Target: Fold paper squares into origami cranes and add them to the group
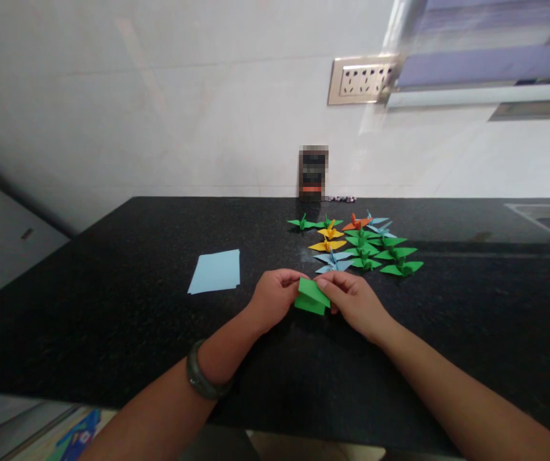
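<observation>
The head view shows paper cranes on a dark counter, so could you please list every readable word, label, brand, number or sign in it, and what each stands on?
No text can be read anywhere in this view.
Upright object: pixelated, so any lettering is unreadable.
Socket panel: slots show, but no legible marking.
Green paper and light blue sheets: no writing shows.

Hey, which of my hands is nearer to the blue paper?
Left. Your left hand is to the right of the blue paper, not touching it; your right hand is farther right, beyond the green paper.
</observation>
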Available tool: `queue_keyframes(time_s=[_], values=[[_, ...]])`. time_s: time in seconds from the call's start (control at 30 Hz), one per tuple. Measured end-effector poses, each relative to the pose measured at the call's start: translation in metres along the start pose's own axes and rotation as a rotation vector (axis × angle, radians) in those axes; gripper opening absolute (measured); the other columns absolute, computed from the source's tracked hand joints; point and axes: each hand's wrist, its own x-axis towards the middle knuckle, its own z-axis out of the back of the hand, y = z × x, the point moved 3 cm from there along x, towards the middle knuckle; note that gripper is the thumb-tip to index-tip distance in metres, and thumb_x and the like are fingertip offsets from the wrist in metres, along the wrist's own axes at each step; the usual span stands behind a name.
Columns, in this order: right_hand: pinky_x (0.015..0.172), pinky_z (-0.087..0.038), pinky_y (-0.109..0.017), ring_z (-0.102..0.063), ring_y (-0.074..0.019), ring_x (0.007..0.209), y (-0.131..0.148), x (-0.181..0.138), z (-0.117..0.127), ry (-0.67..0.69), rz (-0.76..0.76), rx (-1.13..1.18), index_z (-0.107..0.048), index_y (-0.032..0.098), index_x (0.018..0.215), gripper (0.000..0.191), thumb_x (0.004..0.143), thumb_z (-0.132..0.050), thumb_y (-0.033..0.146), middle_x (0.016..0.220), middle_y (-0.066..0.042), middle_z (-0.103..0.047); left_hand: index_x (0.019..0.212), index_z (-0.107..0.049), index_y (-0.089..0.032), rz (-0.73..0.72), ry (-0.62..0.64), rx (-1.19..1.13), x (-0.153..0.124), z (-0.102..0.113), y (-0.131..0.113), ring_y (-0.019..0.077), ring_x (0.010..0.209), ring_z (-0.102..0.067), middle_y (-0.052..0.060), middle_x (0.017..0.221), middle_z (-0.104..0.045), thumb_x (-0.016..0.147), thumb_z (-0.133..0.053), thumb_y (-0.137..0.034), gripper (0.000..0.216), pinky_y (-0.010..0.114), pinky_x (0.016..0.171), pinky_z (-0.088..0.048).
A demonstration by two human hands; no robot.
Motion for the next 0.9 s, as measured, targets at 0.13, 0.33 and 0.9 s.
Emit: queue_keyframes(time_s=[0.13,0.33,0.9], values=[[0.07,-0.045,-0.031,-0.054,-0.0225,0.092,0.015,-0.006,0.002,0.025,0.375,-0.274,-0.061,0.022,0.107,0.051,0.061,-0.071,0.04,0.102,-0.009,-0.059,0.073,-0.068,-0.014,-0.015,0.006,0.17,0.002,0.004,0.003,0.0117,0.053,-0.051,0.001,0.061,-0.063,0.067,-0.058,-0.021,0.014,0.023,0.052,-0.038],[0.068,-0.043,-0.029,-0.058,-0.0171,0.07,0.008,-0.002,0.004,-0.025,0.366,-0.306,-0.07,0.025,0.078,0.02,0.081,-0.05,0.029,0.073,-0.003,-0.064,0.073,-0.066,-0.015,-0.054,0.053,0.256,0.003,0.004,0.006,0.0112,0.053,-0.046,0.0,0.058,-0.057,0.071,-0.054,-0.025,0.016,0.022,0.051,-0.034],[0.056,-0.044,-0.026,-0.055,-0.0146,0.06,-0.002,0.004,0.009,-0.148,0.108,-0.007,-0.068,0.019,0.088,0.025,0.068,-0.062,0.033,0.073,-0.002,-0.066,0.069,-0.065,-0.012,0.102,0.169,0.049,-0.001,0.001,0.009,0.0094,0.051,-0.046,0.0,0.058,-0.058,0.066,-0.063,-0.032,0.02,0.023,0.052,-0.034]])
